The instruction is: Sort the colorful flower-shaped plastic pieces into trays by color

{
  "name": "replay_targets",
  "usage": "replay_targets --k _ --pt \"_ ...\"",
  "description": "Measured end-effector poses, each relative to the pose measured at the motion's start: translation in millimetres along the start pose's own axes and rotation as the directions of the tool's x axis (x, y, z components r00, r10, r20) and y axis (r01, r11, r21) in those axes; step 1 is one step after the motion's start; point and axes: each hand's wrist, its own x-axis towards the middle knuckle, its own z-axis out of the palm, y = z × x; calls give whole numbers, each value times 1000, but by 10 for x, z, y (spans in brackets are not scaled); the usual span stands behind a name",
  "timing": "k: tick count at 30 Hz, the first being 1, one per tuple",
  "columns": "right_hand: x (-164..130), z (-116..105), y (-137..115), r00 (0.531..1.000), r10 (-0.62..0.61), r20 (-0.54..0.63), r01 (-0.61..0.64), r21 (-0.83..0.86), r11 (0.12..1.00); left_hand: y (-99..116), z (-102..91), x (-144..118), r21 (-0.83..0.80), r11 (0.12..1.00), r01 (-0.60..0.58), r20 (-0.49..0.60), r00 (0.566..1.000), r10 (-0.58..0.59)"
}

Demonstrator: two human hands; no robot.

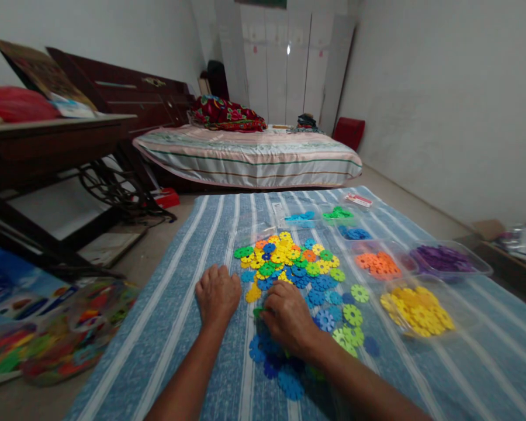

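Note:
My left hand [219,294] rests on the striped cloth, fingers curled under, left of a pile of flower-shaped interlocking discs. Whatever its fingers hold, if anything, is hidden. My right hand [288,314] is closed at the near side of the pile, with a green interlocking disc [258,313] at its fingertips, partly covered. Yellow discs [280,252] lie heaped beyond it, mixed with green, orange and blue ones. An orange-yellow disc [253,293] lies between the hands. Blue discs [290,383] spread below my right hand, and light green discs [353,315] are to its right.
Clear plastic boxes on the right hold yellow discs [421,311], orange discs [378,265] and purple discs [442,258]. Farther back, others hold blue discs [354,233] and green discs [338,213]. A bed [254,161] stands beyond the table; a sewing-machine table [56,131] is left.

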Motion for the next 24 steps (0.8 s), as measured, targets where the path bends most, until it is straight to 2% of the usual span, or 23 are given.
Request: replay_targets --k 3,6,10,12,14,16,18,20,24 --pt "12 -148 170 997 -75 3 75 -44 996 -1 -4 2 13 1000 -2 6 1000 2" --pt "191 -481 471 995 -97 -24 88 -235 968 -2 -7 0 21 1000 8 7 1000 -8" --pt "611 -1127 1010 982 -3 -187 -67 -366 928 -4 -1 0 9 1000 13 8 1000 -13" --pt "767 -1384 1225 921 52 -387 -251 -485 837 -3 -1 2 6 1000 13 11 1000 -14" --pt "813 -1485 1333 882 60 -467 -329 -521 788 1 -5 4 3 1000 13 14 1000 -13" --pt "745 -1400 1319 908 64 -414 -298 -532 792 5 -10 3 -1 1000 13 18 1000 -13" --pt "598 -1167 1205 959 60 -277 -202 -518 831 7 -9 0 -4 1000 13 17 1000 -13" --pt "429 -874 1030 990 24 -141 -87 -463 882 7 2 -5 -2 1000 11 13 1000 -11" --pt "180 -411 633 996 -86 13 85 -347 934 2 34 -14 15 1000 11 10 1000 -11"
